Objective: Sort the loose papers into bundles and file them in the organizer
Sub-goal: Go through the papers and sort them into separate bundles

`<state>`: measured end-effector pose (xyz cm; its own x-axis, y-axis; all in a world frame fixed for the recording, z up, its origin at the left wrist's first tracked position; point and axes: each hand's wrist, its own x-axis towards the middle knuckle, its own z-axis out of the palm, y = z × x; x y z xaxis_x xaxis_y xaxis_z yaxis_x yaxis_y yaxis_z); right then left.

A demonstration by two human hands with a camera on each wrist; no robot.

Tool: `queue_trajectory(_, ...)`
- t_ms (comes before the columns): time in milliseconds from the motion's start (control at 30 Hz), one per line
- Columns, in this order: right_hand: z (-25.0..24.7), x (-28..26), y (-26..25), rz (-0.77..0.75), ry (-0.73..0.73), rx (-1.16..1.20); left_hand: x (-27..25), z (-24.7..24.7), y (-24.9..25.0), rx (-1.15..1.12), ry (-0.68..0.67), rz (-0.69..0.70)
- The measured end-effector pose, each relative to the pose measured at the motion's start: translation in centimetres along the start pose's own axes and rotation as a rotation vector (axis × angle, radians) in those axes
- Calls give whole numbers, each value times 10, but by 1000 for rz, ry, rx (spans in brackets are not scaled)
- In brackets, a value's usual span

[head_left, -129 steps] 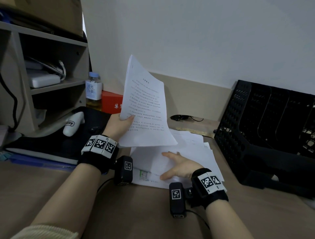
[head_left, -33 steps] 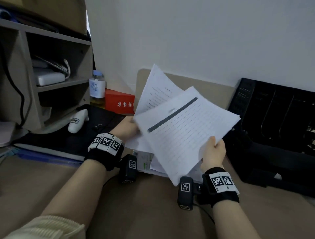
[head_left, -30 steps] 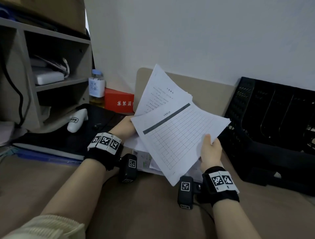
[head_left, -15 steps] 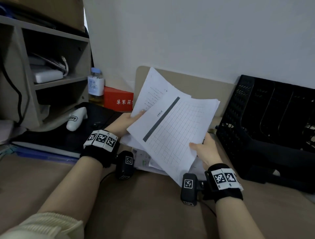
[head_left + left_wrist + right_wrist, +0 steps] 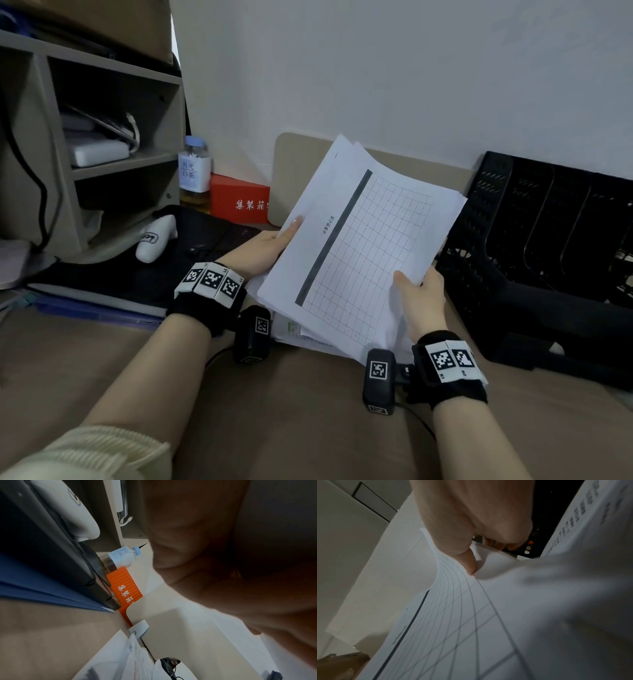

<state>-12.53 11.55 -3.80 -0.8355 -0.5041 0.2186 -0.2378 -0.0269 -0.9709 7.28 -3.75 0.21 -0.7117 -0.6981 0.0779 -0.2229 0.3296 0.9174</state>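
Note:
Both hands hold a small bundle of white sheets (image 5: pixel 363 240) tilted above the desk. The top sheet is a grid form with a dark bar along one side (image 5: pixel 447 622). My left hand (image 5: pixel 270 246) grips the bundle's left edge, thumb on top. My right hand (image 5: pixel 419 291) pinches its lower right edge, thumb on the grid sheet (image 5: pixel 469 561). More loose papers (image 5: pixel 298 334) lie on the desk beneath the bundle. The black mesh organizer (image 5: pixel 534 246) with several upright slots stands to the right, close to my right hand.
A grey shelf unit (image 5: pixel 102 154) stands at the left with a white box on it. A tea bottle (image 5: pixel 194 173) and a red box (image 5: pixel 239 198) stand by the wall. A black bag (image 5: pixel 137 274) with a white device (image 5: pixel 154 236) lies on blue folders (image 5: pixel 42 585).
My right hand lifted the grid sheet off the desk pile and laid it onto the sheets in my left hand. The two now overlap as one bundle, turned more upright.

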Motion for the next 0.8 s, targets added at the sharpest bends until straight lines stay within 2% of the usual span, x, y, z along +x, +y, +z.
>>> queue_trajectory(133, 1, 1, 1, 35, -80, 140, 2, 1, -3, 20, -4, 6)
queue_trajectory(200, 1, -1, 0, 0, -102, 133, 1, 2, -1, 51, 6, 6)
queue_trajectory(400, 1, -2, -7, -52, 37, 217, -1, 9, 9, -4, 29, -2)
queue_trajectory(533, 0, -7, -17, -153, 113, 261, -3, 7, 3, -47, -143, 105)
queue_trajectory(700, 1, -12, -38, -332, 133, 363, 0, 9, 4, -175, -47, 284)
queue_trajectory(800, 2, -13, -47, -448, 126, 318, 3, 13, 3, -118, -73, 328)
